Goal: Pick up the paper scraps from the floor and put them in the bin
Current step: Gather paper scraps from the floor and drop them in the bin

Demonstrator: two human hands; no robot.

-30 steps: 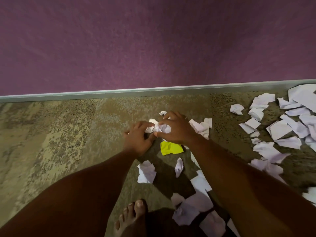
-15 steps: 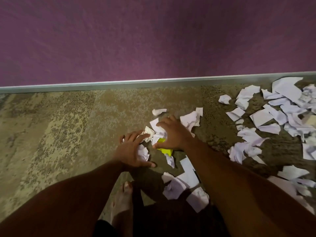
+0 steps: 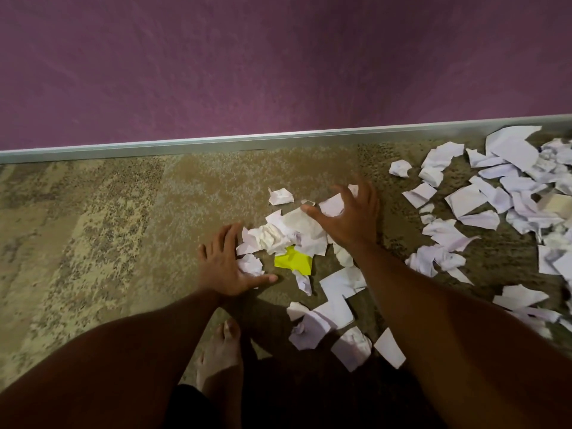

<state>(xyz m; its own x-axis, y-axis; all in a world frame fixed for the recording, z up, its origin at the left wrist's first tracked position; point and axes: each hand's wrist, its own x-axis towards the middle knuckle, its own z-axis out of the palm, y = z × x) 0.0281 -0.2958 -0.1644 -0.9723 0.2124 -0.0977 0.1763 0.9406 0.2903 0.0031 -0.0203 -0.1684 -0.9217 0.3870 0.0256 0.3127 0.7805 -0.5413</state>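
White paper scraps lie strewn over the mottled carpet. A gathered heap of crumpled scraps (image 3: pixel 278 235) sits between my hands, with a yellow scrap (image 3: pixel 294 261) at its near edge. My left hand (image 3: pixel 224 267) lies flat on the carpet, fingers spread, against a crumpled white scrap (image 3: pixel 251 264) on the heap's left side. My right hand (image 3: pixel 349 216) hovers over the heap's right side with fingers spread and arched, holding nothing. One small scrap (image 3: pixel 280 196) lies alone just beyond the heap. No bin is in view.
A purple wall with a grey skirting strip (image 3: pixel 216 142) runs across the back. Many loose scraps (image 3: pixel 495 193) cover the carpet to the right, more scraps (image 3: pixel 334 320) lie near my bare foot (image 3: pixel 221 360). The carpet to the left is bare.
My right hand let go of the scraps, lifted and spread its fingers, moving right and away from me. My left hand flattened against the heap's left side. The view shifted slightly.
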